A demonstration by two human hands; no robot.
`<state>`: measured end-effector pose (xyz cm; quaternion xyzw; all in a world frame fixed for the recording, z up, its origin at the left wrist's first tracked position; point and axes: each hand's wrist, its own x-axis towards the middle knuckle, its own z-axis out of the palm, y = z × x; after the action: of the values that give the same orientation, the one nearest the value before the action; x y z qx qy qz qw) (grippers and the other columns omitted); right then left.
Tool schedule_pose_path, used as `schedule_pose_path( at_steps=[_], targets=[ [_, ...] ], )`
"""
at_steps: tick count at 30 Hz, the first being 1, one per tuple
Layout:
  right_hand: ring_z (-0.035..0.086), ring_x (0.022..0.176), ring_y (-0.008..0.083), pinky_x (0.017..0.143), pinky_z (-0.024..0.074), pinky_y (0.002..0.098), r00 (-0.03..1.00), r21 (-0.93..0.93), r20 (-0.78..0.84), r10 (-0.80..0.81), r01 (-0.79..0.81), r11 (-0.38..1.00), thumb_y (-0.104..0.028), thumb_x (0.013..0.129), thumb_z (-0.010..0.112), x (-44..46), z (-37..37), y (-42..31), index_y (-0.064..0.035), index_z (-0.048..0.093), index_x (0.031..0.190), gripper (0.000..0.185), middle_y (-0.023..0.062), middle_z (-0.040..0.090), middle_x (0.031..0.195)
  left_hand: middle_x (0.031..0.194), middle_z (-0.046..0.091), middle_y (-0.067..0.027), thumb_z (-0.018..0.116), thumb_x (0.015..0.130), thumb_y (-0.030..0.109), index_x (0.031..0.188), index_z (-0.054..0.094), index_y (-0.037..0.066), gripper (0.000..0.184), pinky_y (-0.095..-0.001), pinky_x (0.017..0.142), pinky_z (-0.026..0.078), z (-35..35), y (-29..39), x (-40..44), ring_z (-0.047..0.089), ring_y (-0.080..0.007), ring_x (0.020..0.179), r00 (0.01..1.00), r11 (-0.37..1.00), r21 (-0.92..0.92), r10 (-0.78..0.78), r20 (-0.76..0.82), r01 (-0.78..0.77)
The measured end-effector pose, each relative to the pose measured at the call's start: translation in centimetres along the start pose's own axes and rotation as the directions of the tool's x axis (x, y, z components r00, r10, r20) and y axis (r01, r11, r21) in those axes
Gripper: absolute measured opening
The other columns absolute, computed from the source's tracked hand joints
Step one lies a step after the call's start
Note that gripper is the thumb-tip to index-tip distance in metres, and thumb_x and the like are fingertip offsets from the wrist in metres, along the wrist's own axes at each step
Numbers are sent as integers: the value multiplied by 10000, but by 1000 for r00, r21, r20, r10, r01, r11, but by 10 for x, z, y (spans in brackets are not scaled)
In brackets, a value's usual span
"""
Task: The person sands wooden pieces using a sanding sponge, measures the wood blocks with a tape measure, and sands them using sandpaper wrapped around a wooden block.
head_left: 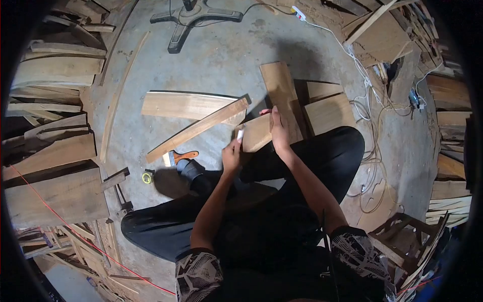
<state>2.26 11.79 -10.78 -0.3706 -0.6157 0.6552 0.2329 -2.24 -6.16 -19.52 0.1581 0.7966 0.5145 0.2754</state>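
My right hand (279, 132) grips the right end of a short wooden board (255, 134) above my lap, thumb lying on its face. At the board's left end, my left hand (232, 155) is closed around a small white stick-like piece (240, 135); its exact kind is too small to tell. A longer plank (279, 83) lies just beyond my right hand, passing under or behind the held board. To the left, a narrow wood strip (196, 130) rests across a wide pale board (176, 103) on the floor.
A paintbrush (181, 157) and a tape measure (147, 176) lie near my foot. Wood stacks (55, 73) line the left side. Cables (370, 95) and a power strip (298, 13) are on the right. A black stand base (193, 19) stands ahead, and a clamp (123, 201) lies by my left knee.
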Motion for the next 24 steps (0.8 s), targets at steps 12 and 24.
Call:
schedule_pose_path(
  at_steps=[12,24],
  targets=[
    [596,969,161,925,424,289,993,-7,94,-68,69,998,-315,1036,362,-5,-3,-1,3,663,1087,441,71,666,1017,1558,301,-127,263,1050,280,1488,318,25,510,-313,1168,167,10,70,-11,267,-227,1441,894,859,-360,430,122,-364],
    [579,995,122,902,438,247,985,231,172,-6,-34,972,-308,1037,435,7,-14,20,-24,576,1282,401,80,647,1108,1570,235,-186,279,1005,245,1493,253,-33,562,-340,1174,159,28,34,-5,221,-296,1453,953,919,-330,273,133,-218]
  ],
)
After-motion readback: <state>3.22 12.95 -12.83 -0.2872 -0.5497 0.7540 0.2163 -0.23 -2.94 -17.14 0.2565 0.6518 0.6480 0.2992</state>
